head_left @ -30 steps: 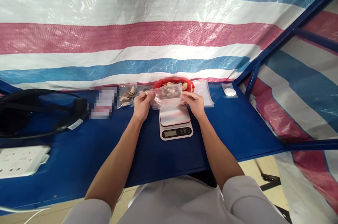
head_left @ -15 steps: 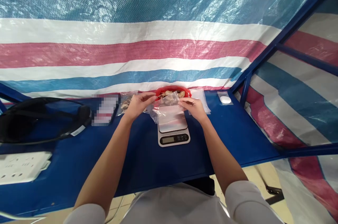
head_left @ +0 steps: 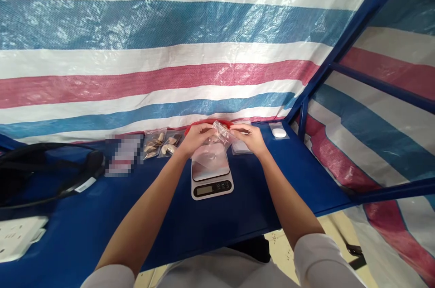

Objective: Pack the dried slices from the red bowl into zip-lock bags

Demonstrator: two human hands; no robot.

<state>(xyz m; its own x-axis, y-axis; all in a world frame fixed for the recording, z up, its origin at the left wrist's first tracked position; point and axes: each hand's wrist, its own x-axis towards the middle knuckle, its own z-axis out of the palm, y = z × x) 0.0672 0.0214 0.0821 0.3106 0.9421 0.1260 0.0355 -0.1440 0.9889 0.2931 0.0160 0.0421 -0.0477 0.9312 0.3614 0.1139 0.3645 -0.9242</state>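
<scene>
A clear plastic bag point(head_left: 224, 136) is stretched between my hands above the far end of a white kitchen scale point(head_left: 212, 189). My left hand point(head_left: 199, 138) pinches the bag's left side with closed fingers. On the other side my right hand point(head_left: 250, 137) grips the bag between thumb and fingers. Behind the bag, a red container point(head_left: 204, 122) is mostly hidden by the hands. Left of my left hand lie two clear bags of brown and pale dried slices, the outer bag point(head_left: 154, 144) and the inner bag point(head_left: 170, 144). The scale's display looks blank.
A stack of flat clear bags point(head_left: 240, 147) lies beside the scale. Further right is a white rounded object point(head_left: 279, 132) on a small clear bag. A black headset-like band point(head_left: 81, 175) and a white power strip point(head_left: 22, 238) occupy the left. Striped sheeting point(head_left: 152, 66) rises behind the blue table point(head_left: 258, 197).
The camera view has shifted. Both hands have moved right relative to the scale with the plastic bag, and my left hand no longer covers the inner bag of slices.
</scene>
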